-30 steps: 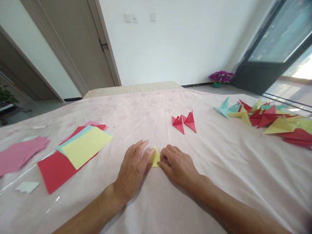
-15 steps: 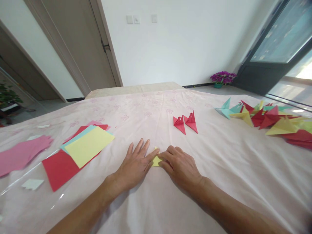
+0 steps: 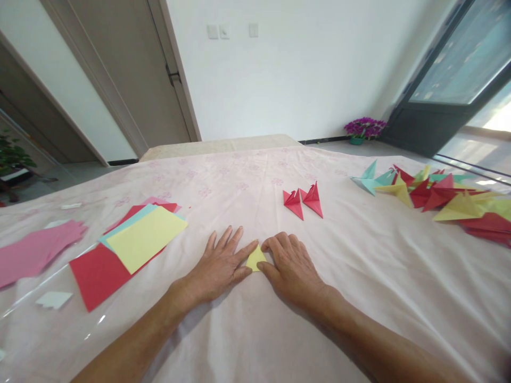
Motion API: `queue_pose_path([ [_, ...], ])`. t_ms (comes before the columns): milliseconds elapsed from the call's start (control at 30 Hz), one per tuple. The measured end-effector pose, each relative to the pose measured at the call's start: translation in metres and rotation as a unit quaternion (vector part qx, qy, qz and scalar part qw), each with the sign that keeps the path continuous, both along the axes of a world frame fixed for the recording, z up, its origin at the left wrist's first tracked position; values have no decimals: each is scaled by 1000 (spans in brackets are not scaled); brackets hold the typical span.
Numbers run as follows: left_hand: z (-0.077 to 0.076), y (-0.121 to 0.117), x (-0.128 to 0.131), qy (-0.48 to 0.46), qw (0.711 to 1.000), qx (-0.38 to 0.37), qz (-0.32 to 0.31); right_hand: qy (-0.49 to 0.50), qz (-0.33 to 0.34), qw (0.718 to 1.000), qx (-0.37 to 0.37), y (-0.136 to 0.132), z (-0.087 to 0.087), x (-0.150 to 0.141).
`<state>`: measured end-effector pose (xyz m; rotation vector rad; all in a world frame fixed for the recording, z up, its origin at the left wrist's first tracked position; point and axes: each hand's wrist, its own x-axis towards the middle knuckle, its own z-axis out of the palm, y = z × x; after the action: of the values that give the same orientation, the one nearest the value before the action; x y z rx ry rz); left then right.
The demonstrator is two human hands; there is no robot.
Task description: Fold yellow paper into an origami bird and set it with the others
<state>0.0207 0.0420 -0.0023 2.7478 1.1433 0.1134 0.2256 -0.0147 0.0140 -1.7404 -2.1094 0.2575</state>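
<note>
head view: a small folded yellow paper (image 3: 255,259) lies on the cloth-covered surface (image 3: 247,332) between a person's left hand (image 3: 219,268), fingers spread with thumb and forefinger at its edge, and right hand (image 3: 293,266), curled against the other side; the hands are apart, and whether the right pinches the paper cannot be told from here. two red folded birds (image 3: 294,204) sit beyond.
</note>
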Motion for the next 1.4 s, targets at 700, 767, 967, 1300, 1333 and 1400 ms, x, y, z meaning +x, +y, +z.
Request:
queue_pose_path([
  [700,-1,-2,-15,-227,970,-60,55,144,-17,989,19,6,-14,20],
  [767,0,-4,-16,-249,965,-56,54,156,-16,987,18,5,-11,21],
  [967,4,-8,-12,-218,975,-28,17,159,27,987,18,0,-2,18],
  [1300,6,-11,-1,-20,1000,-18,-7,16,74,997,13,-11,8,7],
  [1333,7,-11,-1,-12,1000,-22,-9,10,74,997,13,-11,8,7],
  [1400,8,-11,0,-2,999,-32,-15,0,74,997,14,-12,9,7],
])
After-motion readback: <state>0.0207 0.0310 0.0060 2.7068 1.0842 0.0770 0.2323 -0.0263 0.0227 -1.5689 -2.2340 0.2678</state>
